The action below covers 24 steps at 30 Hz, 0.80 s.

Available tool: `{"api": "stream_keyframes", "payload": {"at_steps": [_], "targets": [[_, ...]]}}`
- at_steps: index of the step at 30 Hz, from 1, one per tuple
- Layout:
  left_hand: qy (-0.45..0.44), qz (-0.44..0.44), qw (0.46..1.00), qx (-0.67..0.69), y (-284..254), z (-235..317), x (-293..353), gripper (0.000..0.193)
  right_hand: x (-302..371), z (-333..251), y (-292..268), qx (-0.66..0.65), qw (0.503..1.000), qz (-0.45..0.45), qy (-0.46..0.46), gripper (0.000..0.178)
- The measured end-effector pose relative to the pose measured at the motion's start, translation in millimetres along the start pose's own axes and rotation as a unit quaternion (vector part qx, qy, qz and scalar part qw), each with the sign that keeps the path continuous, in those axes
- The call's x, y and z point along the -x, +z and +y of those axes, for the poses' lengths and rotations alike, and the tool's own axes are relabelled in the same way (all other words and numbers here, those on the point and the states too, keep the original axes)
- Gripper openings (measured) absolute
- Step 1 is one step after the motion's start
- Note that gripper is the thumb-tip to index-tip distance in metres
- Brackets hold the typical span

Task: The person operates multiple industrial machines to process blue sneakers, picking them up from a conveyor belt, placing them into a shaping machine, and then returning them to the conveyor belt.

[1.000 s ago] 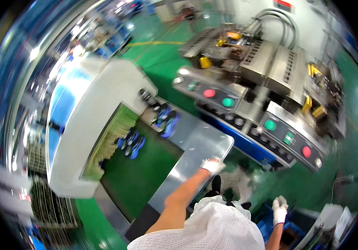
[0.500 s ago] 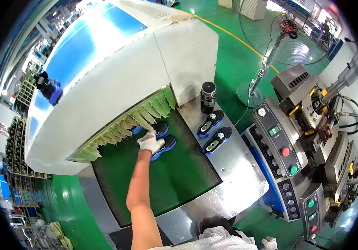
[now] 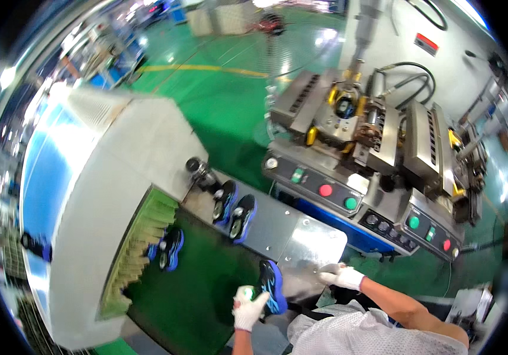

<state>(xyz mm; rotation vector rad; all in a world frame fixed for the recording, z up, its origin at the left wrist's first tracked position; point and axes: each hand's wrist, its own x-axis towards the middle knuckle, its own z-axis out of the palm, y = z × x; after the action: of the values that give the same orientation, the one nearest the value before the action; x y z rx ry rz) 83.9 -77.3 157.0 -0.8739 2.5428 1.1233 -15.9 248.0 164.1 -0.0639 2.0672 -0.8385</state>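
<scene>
My left hand (image 3: pixel 249 309), in a white glove, is closed on a black shoe with a blue sole (image 3: pixel 272 286) above the near edge of the green belt. The shoe stands tilted, its sole turned to the right. A small green and white patch shows by the fingers; I cannot make out what it is. My right hand (image 3: pixel 341 276), also white-gloved, hangs over the near corner of the metal table with its fingers stretched out, apart from the shoe. Another black and blue shoe (image 3: pixel 171 249) sits on the belt (image 3: pixel 195 296), with part of a further one beside the green flaps.
Two more such shoes (image 3: pixel 243 219) stand on the metal side table (image 3: pixel 301 236) beside a dark bottle (image 3: pixel 202 173). On the left is the white machine housing (image 3: pixel 106 177) with its green strip curtain (image 3: pixel 138 254). A press with button panels (image 3: pixel 325 189) stands at the right.
The view has swung right. My left hand has drawn one shoe off from beside the flaps and toward me. My right hand has come up over the table's near corner.
</scene>
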Motion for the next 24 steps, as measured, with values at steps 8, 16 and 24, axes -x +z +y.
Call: {"api": "stream_keyframes", "payload": {"at_steps": [8, 16, 24], "targets": [[0.366, -0.325, 0.825, 0.283, -24, 232, -1, 0.084, 8, -16, -19, -0.657, 0.679, -0.281, -0.169, 0.067], [0.545, -0.121, 0.827, -0.064, 65, 475, -109, 0.064, 93, 41, -195, -0.704, 0.64, -0.047, -0.305, 0.07], [0.422, -0.01, 0.902, -0.089, 194, 625, -296, 0.078, 134, 92, -260, -0.738, 0.587, 0.037, -0.332, 0.094]]}}
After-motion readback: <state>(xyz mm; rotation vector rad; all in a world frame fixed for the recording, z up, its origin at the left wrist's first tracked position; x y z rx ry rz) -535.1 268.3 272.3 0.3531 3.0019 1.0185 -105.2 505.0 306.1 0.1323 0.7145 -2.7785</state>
